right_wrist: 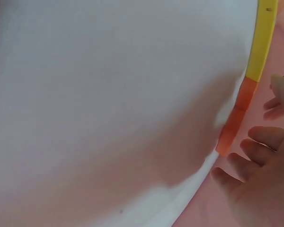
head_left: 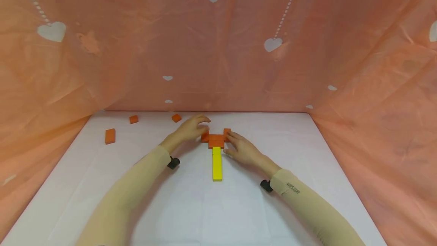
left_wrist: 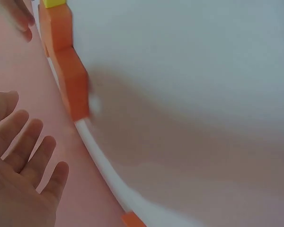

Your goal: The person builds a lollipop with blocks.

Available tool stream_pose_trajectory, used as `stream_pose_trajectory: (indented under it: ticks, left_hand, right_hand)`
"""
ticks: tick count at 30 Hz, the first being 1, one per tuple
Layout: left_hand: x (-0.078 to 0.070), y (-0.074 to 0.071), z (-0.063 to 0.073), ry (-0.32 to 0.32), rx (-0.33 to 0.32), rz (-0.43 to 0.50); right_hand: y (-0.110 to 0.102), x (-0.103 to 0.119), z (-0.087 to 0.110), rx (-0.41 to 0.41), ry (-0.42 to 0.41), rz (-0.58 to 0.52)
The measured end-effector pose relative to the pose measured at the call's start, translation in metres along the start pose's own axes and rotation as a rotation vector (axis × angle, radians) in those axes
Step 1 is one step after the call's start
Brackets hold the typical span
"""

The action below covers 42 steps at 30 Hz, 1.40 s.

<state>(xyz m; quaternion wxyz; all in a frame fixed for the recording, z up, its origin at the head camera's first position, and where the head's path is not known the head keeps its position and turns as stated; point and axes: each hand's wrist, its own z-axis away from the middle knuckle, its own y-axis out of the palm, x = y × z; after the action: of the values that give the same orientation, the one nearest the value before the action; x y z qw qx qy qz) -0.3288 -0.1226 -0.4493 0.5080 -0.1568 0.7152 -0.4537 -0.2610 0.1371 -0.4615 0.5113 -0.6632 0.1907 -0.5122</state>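
Observation:
Several orange and yellow blocks form a Y-like figure on the white table. Its stem is a yellow strip [head_left: 217, 166], topped by orange middle blocks [head_left: 216, 141]. An orange block [head_left: 205, 137] stands at the upper left corner and another orange block [head_left: 227, 131] at the upper right. My left hand [head_left: 189, 130] hovers beside the left block; in the left wrist view its fingers [left_wrist: 48, 150] are spread and hold nothing. My right hand [head_left: 245, 151] lies along the right block, fingertips against or just over it; whether they touch is unclear. Its fingers [right_wrist: 255, 153] look loosely extended.
Loose orange pieces lie at the table's far left: a larger block [head_left: 110, 136], a small block [head_left: 134, 119] and another small block [head_left: 176, 117]. A pink curtain [head_left: 218, 48] with white hearts encloses the back and sides of the white table [head_left: 164, 208].

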Motion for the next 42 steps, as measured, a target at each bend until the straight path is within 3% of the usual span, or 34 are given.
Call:
stream_pose_trajectory:
  ticks: [6, 18, 28, 34, 37, 42]
  left_hand:
    - [0.009, -0.008, 0.019, 0.015, -0.016, -0.062]
    - [0.021, -0.016, 0.044, -0.023, -0.025, -0.029]
    - [0.042, -0.029, 0.053, -0.081, -0.076, -0.054]
    - [0.056, -0.041, 0.057, -0.142, -0.172, -0.073]
    - [0.062, -0.045, 0.057, -0.168, -0.212, -0.071]
    - [0.07, -0.047, 0.053, -0.209, -0.222, -0.055]
  right_hand:
    - [0.003, -0.005, -0.002, 0.042, -0.001, 0.016]
    - [-0.001, -0.013, 0.0, 0.047, -0.083, 0.031]
    - [-0.002, -0.012, -0.001, 0.069, -0.071, 0.022]
    - [-0.001, -0.011, -0.004, 0.048, -0.044, 0.009]
    - [0.0, -0.008, -0.005, 0.028, -0.044, -0.006]
    - [0.001, -0.002, -0.007, 0.035, -0.031, 0.0]
